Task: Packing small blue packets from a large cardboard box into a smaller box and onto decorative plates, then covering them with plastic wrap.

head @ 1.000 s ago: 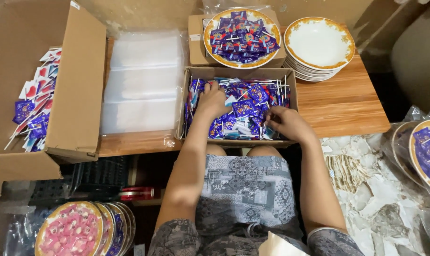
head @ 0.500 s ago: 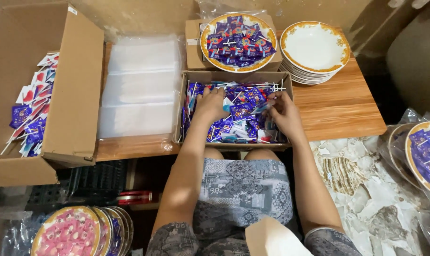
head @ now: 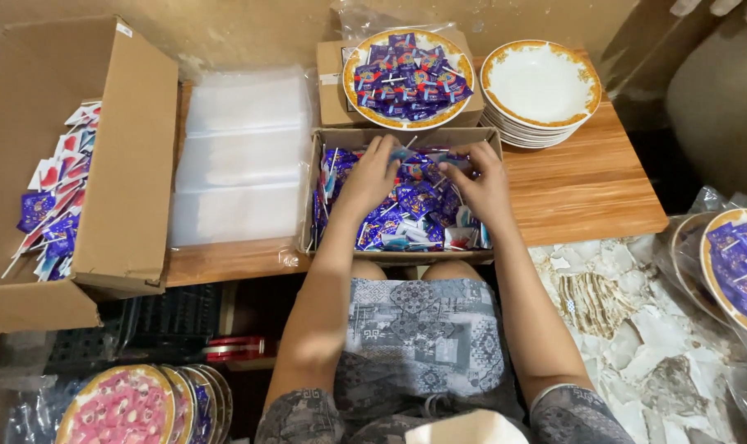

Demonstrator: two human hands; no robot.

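Left hand [head: 372,174]: I dig my curled fingers into purple wrapped lollipops [head: 406,214]; hold unclear.
Right hand [head: 479,182]: I pinch wrappers (small cardboard box [head: 317,189]).

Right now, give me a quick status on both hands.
Left hand and right hand both down in the box, fingers among purple candy packets. Grip unclear. Nothing in the way.

Both my hands dig into the small cardboard box [head: 402,141] of blue-wrapped candies [head: 406,215] at the table's [head: 587,185] front edge: left hand [head: 372,174], right hand [head: 480,185]. Clear bags [head: 242,156] lie beside it.
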